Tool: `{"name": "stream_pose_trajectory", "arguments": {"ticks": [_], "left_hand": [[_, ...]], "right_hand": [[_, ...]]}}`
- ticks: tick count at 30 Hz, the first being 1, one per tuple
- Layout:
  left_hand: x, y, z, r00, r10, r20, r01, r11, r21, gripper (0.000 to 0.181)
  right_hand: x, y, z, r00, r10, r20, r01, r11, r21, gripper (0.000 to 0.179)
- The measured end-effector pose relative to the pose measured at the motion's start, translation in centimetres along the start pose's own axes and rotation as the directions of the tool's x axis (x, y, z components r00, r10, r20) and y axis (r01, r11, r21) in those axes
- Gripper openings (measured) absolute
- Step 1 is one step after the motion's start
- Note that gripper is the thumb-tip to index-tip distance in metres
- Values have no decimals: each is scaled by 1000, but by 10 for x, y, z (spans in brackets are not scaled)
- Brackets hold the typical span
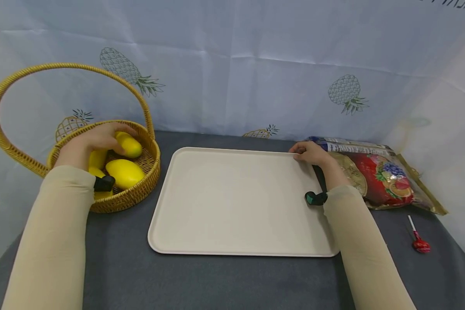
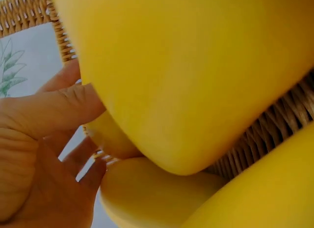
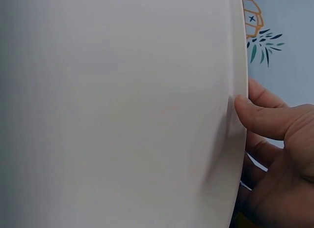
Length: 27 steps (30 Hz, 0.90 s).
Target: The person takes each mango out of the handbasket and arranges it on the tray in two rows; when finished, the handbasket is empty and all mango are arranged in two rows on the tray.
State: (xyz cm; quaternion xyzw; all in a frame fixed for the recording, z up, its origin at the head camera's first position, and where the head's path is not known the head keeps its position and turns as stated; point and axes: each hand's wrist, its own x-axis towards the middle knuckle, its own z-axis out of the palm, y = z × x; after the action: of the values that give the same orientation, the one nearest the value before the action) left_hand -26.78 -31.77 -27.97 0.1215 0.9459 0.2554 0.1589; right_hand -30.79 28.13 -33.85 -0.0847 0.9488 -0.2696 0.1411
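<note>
My left hand (image 1: 97,140) reaches into a wicker basket (image 1: 139,189) at the left. It grips a smooth yellow mango (image 2: 186,75), thumb against the near side and fingers partly hidden behind. Other yellow fruit lie in the basket, including a mango (image 1: 125,173) in front of the hand. A large cream tray (image 1: 236,202) lies flat on the table in the middle. At its far right corner my right hand (image 1: 310,153) pinches the rim, with the thumb (image 3: 255,115) on top and the fingers outside the edge.
The basket's tall hoop handle (image 1: 71,66) arches over my left wrist. Shiny printed packages (image 1: 387,174) lie beside the right forearm, with a red lollipop (image 1: 421,245) nearer the front. A pineapple-print cloth (image 1: 232,86) hangs behind the dark table (image 1: 217,280).
</note>
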Motion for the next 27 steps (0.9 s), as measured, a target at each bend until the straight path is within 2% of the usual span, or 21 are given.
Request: {"name": "stream_pose_trajectory", "arguments": {"ticks": [3,7,15,23,27], "left_hand": [[0,0,0,1000,7,4,-7,1000,26,62],[2,2,-1,1000,7,-1,-7,994,108,63],[3,0,0,1000,-1,-5,2,964,265,68],[4,1,2,1000,-2,-7,4,946,324,65],[4,2,3,1000,7,-16,0,926,379,64]], "right_hand": [[0,1,0,1000,5,3,-5,1000,0,29],[1,2,0,1000,1,2,-1,1000,-11,30],[1,3,0,1000,-10,2,10,1000,-14,30],[0,2,-1,1000,-12,7,12,1000,-9,31],[0,2,0,1000,-17,12,17,1000,1,31]]}}
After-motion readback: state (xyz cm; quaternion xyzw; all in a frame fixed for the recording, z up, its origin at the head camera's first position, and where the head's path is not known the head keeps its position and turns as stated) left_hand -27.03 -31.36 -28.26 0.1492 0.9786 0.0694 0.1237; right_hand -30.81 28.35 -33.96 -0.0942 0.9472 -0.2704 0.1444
